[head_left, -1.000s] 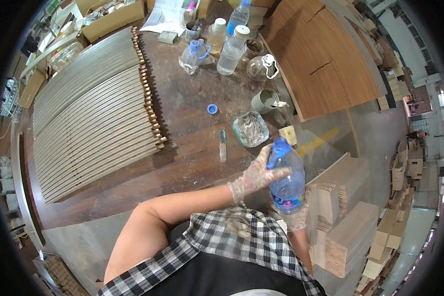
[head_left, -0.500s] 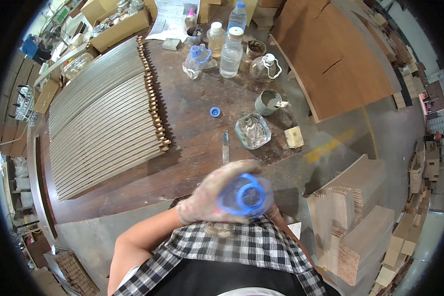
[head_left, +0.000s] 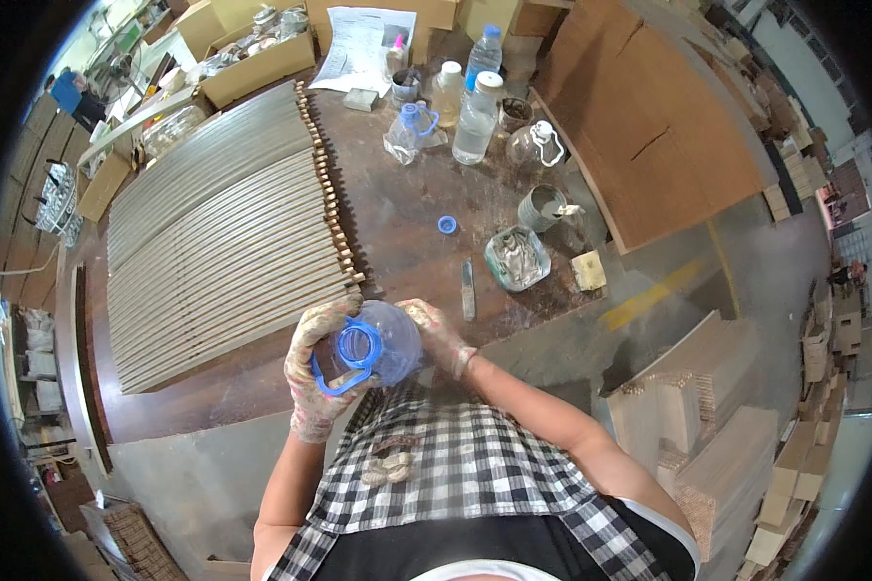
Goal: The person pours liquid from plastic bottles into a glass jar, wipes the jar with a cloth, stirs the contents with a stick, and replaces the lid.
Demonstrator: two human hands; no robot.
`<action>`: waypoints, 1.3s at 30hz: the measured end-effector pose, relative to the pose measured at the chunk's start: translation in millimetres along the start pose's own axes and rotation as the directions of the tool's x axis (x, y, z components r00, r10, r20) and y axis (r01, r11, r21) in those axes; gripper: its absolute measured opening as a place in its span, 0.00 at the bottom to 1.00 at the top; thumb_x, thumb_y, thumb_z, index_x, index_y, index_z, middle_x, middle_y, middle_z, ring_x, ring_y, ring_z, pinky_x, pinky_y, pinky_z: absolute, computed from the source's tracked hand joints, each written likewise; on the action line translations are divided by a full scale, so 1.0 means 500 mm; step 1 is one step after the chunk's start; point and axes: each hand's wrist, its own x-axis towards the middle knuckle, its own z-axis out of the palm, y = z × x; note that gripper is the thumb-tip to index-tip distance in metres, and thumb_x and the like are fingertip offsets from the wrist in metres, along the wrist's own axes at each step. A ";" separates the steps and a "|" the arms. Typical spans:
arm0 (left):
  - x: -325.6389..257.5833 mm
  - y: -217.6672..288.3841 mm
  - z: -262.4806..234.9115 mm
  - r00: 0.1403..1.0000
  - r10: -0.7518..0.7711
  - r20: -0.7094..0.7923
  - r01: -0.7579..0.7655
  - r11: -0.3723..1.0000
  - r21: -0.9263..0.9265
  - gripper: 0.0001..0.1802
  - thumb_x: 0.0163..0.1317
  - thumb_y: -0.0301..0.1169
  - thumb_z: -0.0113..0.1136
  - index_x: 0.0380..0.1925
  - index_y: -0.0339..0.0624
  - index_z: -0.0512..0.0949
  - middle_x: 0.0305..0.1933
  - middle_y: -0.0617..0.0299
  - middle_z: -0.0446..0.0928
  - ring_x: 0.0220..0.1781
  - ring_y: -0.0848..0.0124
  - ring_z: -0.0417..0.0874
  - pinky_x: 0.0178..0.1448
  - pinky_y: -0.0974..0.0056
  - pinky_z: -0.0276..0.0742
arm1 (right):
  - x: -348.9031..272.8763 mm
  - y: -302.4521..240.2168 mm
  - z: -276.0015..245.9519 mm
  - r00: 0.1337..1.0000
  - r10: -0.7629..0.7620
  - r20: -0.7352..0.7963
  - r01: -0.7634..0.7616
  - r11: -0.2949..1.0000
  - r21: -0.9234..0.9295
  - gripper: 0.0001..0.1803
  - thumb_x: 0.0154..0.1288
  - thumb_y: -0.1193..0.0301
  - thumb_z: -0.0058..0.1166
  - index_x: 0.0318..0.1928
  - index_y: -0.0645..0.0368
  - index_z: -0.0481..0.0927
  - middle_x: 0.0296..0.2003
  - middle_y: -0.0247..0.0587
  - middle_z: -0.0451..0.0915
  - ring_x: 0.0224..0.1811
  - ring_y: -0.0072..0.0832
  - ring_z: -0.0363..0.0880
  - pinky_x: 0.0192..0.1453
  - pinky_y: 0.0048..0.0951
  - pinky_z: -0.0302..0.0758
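Note:
A clear plastic bottle [head_left: 397,344] with a blue neck ring and blue carry handle is held over the table's near edge, its uncapped mouth toward me. My gloved left hand [head_left: 317,373] is closed around the neck and handle side. Against the bottle's right side is my gloved right hand [head_left: 436,334], its fingers partly hidden behind the bottle. A blue screw cap [head_left: 447,225] lies on the dark table [head_left: 397,252]. Right of the hands lies a narrow flat blade tool [head_left: 468,290], beside a plastic tub [head_left: 518,259] with grey crumpled material inside.
Long grey strips [head_left: 223,242] cover the table's left. At the back stand several bottles, including a white-capped one [head_left: 475,131], and a blue-handled bottle top [head_left: 414,121]. A metal can [head_left: 543,208] and yellowish sponge [head_left: 587,271] sit right. A brown board [head_left: 649,126] stands beyond.
The bottle has moved left, its handle and mouth now plainly visible. My left hand has shifted left with it, and my right hand has come into view at its right side.

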 end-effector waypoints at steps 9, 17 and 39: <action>-0.024 -0.005 -0.035 0.997 -0.036 0.065 0.021 0.977 0.211 0.41 0.39 0.43 0.83 0.52 0.38 0.75 0.55 0.52 0.76 0.58 0.60 0.78 0.62 0.57 0.76 | 0.106 -0.217 -0.034 0.774 -0.615 0.148 0.179 -0.011 -0.984 0.08 0.63 0.70 0.55 0.41 0.55 0.81 0.38 0.48 0.81 0.40 0.47 0.81 0.45 0.44 0.79; -0.018 -0.002 -0.036 0.996 0.040 0.081 -0.057 0.973 0.225 0.36 0.40 0.33 0.82 0.52 0.42 0.75 0.54 0.51 0.77 0.56 0.54 0.80 0.59 0.56 0.78 | 0.238 -0.208 -0.148 0.913 -0.408 0.012 -0.048 -0.136 -0.989 0.11 0.55 0.74 0.56 0.41 0.53 0.81 0.42 0.57 0.79 0.45 0.52 0.80 0.50 0.45 0.78; -0.012 -0.016 -0.036 0.985 0.148 0.087 -0.159 0.976 0.146 0.37 0.41 0.33 0.82 0.53 0.42 0.74 0.54 0.52 0.77 0.55 0.55 0.80 0.57 0.57 0.78 | -0.175 -0.297 0.224 0.488 -0.843 0.226 0.652 0.180 -0.737 0.09 0.62 0.79 0.56 0.43 0.61 0.82 0.37 0.41 0.81 0.36 0.32 0.79 0.41 0.29 0.76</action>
